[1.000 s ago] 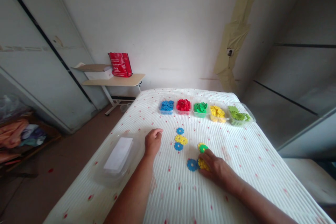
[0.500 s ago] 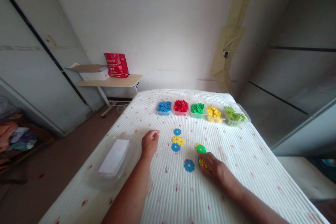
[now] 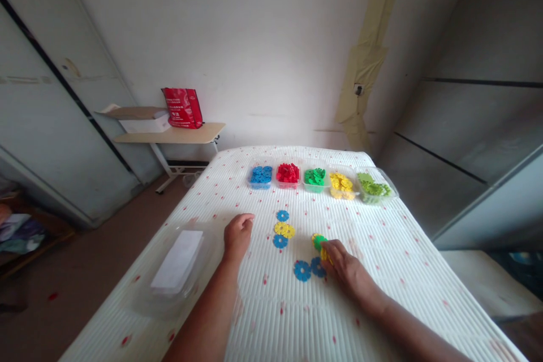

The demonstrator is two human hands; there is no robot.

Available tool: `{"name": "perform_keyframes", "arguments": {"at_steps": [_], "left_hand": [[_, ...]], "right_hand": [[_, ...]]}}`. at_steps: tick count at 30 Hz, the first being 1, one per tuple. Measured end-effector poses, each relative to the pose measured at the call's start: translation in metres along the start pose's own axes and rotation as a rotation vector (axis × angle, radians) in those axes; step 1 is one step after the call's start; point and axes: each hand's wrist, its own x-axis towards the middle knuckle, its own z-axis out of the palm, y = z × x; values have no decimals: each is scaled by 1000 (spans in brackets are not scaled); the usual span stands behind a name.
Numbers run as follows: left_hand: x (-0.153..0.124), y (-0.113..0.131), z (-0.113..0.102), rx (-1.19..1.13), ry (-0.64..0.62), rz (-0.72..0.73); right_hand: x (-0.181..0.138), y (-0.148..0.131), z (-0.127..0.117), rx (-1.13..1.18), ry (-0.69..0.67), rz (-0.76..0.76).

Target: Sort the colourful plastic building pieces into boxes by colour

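Observation:
My left hand rests on the table in a loose fist, left of the notched plastic discs, with nothing visible in it. My right hand has its fingers closed on a yellow notched disc, partly hidden by the fingers. Beyond the fingertips lies a green disc, overlapping a yellow one. Nearer me are two blue discs, one on the left and one beside my hand. Between my hands stands a column: a blue disc, a pair of yellow discs, and another blue disc.
Clear tubs cross the far side, with blue, red, green, yellow and light green pieces. At left lies a transparent lid with a white paper. A side table bears a red bag.
My right hand has lifted the yellow disc off the blue one beneath, which now shows on the table. The left hand has kept its place; the whole view has shifted slightly.

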Motion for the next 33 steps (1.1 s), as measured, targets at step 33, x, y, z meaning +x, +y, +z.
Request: {"name": "perform_keyframes", "arguments": {"at_steps": [33], "left_hand": [[1,2,-1,12,-22,-14]], "right_hand": [[86,54,-45,-308,252,-86]]}}
